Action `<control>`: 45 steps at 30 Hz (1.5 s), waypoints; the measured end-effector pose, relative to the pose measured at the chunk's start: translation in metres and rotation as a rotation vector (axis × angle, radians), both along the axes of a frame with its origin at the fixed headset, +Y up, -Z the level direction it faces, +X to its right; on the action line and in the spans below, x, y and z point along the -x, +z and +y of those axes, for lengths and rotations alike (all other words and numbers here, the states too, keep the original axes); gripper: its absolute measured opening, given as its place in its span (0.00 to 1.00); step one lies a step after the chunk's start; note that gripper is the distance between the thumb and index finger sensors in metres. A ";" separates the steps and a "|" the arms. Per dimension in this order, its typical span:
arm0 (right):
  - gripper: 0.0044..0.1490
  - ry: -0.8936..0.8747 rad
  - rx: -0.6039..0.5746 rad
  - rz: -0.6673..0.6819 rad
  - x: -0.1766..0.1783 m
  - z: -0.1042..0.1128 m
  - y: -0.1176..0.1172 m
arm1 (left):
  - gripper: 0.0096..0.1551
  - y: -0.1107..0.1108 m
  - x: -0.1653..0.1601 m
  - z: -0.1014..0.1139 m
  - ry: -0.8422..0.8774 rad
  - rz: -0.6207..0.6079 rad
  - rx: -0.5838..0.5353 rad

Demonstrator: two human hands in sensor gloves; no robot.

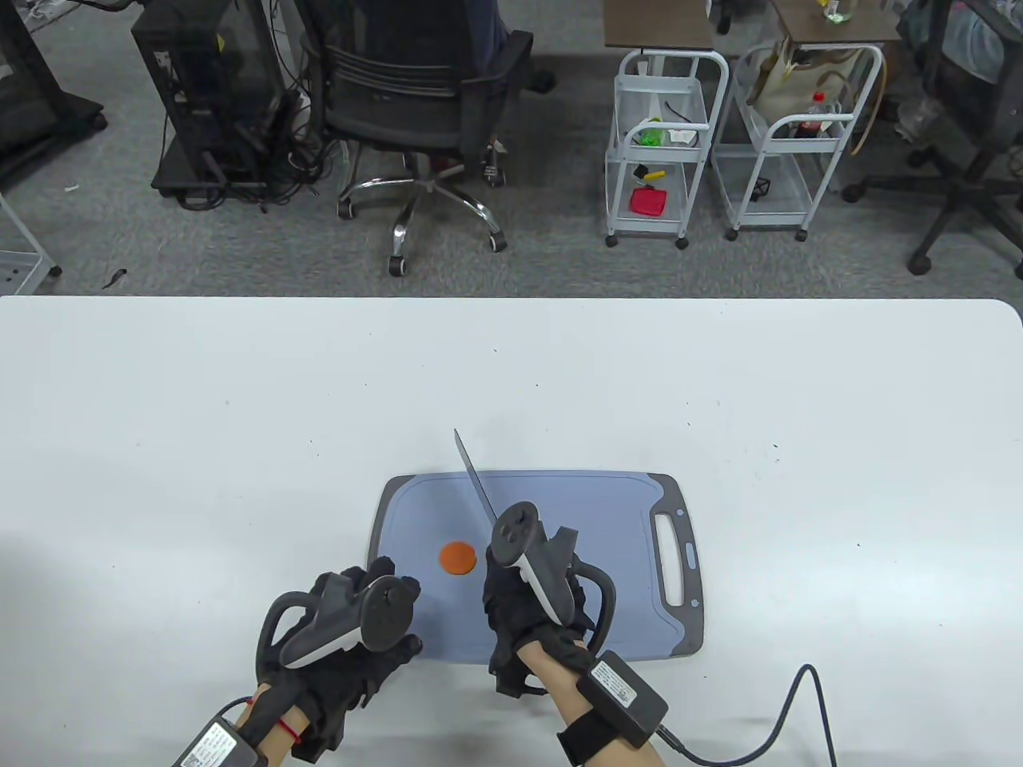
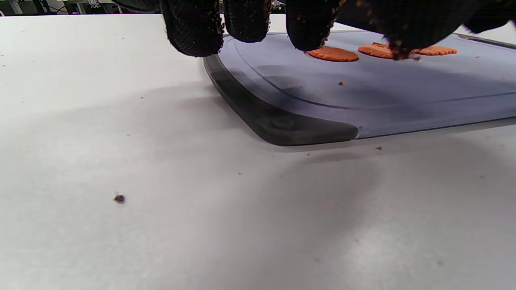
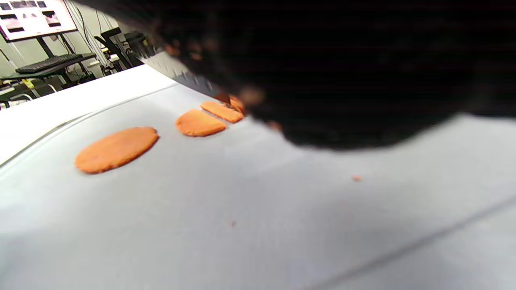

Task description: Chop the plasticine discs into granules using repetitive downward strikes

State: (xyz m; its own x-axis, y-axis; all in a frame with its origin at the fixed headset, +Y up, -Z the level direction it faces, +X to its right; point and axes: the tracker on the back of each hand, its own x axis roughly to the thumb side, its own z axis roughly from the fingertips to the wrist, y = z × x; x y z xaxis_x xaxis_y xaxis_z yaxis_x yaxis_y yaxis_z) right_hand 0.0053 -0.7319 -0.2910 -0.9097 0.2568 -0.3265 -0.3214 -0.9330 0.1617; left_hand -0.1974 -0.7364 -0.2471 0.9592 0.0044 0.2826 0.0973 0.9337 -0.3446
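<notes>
Right hand grip clamped on knife at frame centre; left hand fingers loosely apart at cutting board lower-left corner; one plasticine disc whole, another merely halved, so chopping barely begun.

Beyond my hands I see grey carpet, a black office chair, a PC tower amid cables, and two white wire carts farther right.
</notes>
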 end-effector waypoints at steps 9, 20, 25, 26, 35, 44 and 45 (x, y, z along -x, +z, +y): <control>0.33 0.044 0.080 -0.017 0.014 -0.013 -0.017 | 0.46 0.002 0.001 0.006 0.020 0.008 -0.023; 0.33 0.044 0.053 0.016 0.007 -0.006 -0.001 | 0.46 -0.002 0.008 0.006 0.019 0.034 -0.021; 0.33 -0.009 0.067 -0.020 0.008 -0.016 -0.011 | 0.46 0.000 0.003 0.006 0.016 0.019 -0.026; 0.33 0.011 0.060 -0.006 0.011 -0.016 -0.014 | 0.46 0.001 0.003 0.006 0.020 0.019 -0.031; 0.33 0.044 0.019 0.038 0.013 0.005 -0.006 | 0.46 -0.001 0.005 0.006 0.020 0.024 -0.021; 0.33 0.027 0.068 0.006 0.016 -0.016 -0.010 | 0.46 0.000 0.005 0.004 0.014 0.024 -0.017; 0.33 0.030 0.060 0.009 0.018 -0.015 -0.014 | 0.46 0.000 0.005 0.004 0.019 0.027 -0.019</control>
State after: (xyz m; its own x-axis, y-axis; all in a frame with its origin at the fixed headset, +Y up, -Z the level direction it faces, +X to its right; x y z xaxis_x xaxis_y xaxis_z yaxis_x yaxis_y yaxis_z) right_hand -0.0129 -0.7474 -0.3047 -0.9198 0.2091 -0.3321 -0.2914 -0.9308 0.2209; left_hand -0.2023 -0.7321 -0.2473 0.9662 0.0173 0.2571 0.0707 0.9417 -0.3290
